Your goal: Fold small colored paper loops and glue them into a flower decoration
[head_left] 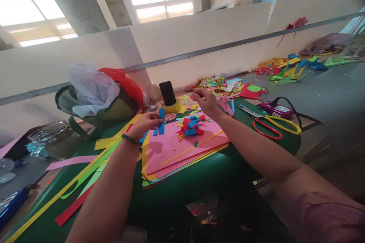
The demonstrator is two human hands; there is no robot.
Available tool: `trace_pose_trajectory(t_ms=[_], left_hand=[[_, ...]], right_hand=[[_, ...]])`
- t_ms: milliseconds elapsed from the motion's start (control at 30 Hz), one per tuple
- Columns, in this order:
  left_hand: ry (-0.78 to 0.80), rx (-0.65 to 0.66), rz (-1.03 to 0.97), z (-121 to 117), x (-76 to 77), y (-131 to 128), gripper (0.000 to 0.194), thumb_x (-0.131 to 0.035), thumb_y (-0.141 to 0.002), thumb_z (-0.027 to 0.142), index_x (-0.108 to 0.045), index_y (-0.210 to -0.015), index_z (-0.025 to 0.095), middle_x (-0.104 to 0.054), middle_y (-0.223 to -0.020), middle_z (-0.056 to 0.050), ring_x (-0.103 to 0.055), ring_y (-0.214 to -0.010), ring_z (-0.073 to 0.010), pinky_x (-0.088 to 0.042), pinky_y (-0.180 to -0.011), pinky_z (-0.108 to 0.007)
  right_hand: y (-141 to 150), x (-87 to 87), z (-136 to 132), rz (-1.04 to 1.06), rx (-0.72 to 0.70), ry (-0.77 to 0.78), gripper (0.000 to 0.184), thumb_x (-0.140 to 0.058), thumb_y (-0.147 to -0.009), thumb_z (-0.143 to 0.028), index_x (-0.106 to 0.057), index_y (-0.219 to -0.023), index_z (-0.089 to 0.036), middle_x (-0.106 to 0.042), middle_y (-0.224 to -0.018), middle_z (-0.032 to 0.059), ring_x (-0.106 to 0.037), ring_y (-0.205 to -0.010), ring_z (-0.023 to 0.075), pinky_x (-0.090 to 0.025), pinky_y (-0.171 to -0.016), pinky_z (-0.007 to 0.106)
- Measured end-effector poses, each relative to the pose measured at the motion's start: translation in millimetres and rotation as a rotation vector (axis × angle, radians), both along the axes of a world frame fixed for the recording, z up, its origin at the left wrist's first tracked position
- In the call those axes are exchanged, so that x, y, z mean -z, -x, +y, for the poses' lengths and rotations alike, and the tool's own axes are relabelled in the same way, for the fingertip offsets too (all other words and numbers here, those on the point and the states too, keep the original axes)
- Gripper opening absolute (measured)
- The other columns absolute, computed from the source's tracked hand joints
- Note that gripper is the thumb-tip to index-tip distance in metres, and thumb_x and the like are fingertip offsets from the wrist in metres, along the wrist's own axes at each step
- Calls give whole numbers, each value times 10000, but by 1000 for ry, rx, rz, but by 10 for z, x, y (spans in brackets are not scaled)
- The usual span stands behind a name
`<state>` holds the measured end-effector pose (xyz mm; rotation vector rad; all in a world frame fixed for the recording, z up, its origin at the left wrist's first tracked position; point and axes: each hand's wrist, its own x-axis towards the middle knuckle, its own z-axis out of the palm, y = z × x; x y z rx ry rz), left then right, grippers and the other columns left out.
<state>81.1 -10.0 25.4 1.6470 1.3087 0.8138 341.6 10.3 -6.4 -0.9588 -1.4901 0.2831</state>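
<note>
My left hand (144,123) is closed around a short blue strip (161,122), which stands upright at the fingertips. Higher up and to the right, my right hand (208,103) pinches a small red piece (192,97), perhaps of paper or foam. Between and below the hands, a pile of small red and blue pieces (191,125) lies on a stack of pink sheets (171,155). Yellow, green and blue sheet edges show at the stack's lower side. One tiny blue scrap (196,144) lies apart, just below the pile.
Scissors (265,121) and a pink glue gun (225,105) lie on the right. A phone (167,93) leans behind a yellow tape roll (172,108). A green bag (105,115) stands left. Coloured strips (85,174) cross the green table cover (222,167). Scraps (213,82) are heaped behind.
</note>
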Motion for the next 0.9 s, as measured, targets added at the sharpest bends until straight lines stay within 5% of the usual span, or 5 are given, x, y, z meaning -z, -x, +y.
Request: trace_pose_trajectory(t_ms=[233,433,567,767,900], left_hand=[[16,-198,-392,74,7,33,344,-845,-516,221,-552,-686,164,-627,-585,34,-561,-494,-71,-442,-509,-183],[133,-61,-402,-23,102,-224,317,-846,-573,244,-568,-699,161,-615,-581,29,-556,-478,-73,-451,-504,-191],[122,76,-322,-143,55,-289,334,-855,-539,315,-628,-727,156,-636,-627,12,-565,-526,-82,-426,-506,-192],[132,286,-79,-196,-22,-229,265,-815,-574,377,-672,-671,175,-596,-556,14,-540,-504,-105,-371,-460,-208],[193,426,72,-195,14,-257,231,-830,-537,358,-698,-626,190,-589,-527,20,-496,-466,-98,-366,-439,-205]], right_hand=[[84,35,-81,-68,-44,-33,184,-542,-854,-361,-620,-875,-196,-582,-732,18,-553,-691,161,-442,-663,286],[406,152,-335,-489,-293,-174,295,-557,-777,-100,-669,-1015,-235,-611,-957,53,-581,-784,162,-480,-733,285],[415,47,-413,-575,-216,-174,309,-509,-784,-74,-675,-1000,-221,-632,-931,54,-598,-785,161,-467,-707,263],[-237,-330,-576,-903,236,452,328,-603,-847,-453,-650,-662,-186,-666,-738,112,-639,-776,262,-434,-684,342],[-762,-259,-595,-986,469,759,366,-634,-804,-536,-660,-688,-190,-693,-780,150,-652,-925,337,-448,-760,402]])
